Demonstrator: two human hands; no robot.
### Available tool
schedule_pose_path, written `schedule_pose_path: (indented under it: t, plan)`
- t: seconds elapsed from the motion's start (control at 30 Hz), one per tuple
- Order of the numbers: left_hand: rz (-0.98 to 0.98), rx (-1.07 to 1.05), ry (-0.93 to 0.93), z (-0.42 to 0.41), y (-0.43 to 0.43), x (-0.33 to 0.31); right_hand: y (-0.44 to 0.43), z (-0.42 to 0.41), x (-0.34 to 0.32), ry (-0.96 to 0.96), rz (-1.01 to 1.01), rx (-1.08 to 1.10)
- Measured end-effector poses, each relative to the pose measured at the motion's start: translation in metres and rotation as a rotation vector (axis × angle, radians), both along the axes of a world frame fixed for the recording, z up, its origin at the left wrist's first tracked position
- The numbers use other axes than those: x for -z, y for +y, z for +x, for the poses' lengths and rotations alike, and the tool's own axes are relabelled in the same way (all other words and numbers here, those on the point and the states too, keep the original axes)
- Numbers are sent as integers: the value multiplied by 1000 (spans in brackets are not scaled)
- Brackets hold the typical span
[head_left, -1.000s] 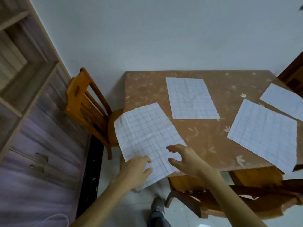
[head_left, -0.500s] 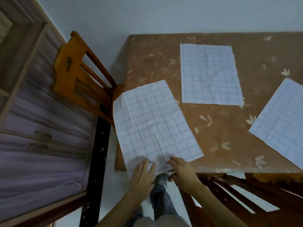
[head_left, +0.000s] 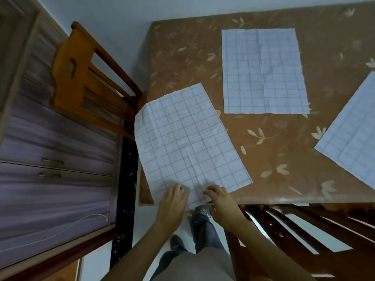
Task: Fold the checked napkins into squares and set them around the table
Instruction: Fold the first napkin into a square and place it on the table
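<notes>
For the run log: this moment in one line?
near napkin: flat, unfolded, overhangs table | left hand: on its near edge | right hand: same edge, grip unclear | other napkins: flat

Left grip [head_left: 173, 203] flat; right grip [head_left: 222, 202] pinching
</notes>
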State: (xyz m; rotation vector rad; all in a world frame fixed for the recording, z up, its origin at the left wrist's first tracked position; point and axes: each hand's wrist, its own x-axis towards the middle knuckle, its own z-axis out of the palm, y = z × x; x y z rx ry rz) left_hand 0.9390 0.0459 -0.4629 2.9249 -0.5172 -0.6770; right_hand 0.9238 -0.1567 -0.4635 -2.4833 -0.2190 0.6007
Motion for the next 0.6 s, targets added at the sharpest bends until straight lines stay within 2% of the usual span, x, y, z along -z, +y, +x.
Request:
schedule_pose_path:
  t: [0.17,0.27,0.37,0.47,0.6]
  plan:
    - [-13,49,-139,3,-8,-2,-4,-7,-1,-6,21,28]
    - [-65,120,-160,6,-1,-2,-8,-10,1,-20,22,52]
    - [-47,103,-123,11,-1,-3,-11,-13,-4,-9,30,71]
    - [-129,-86,-57,17,-8,-4,-14,-16,-8,-9,63,174]
    - [-494,-432,-11,35,-40,-34,-18,-11,-27,-36,118,395]
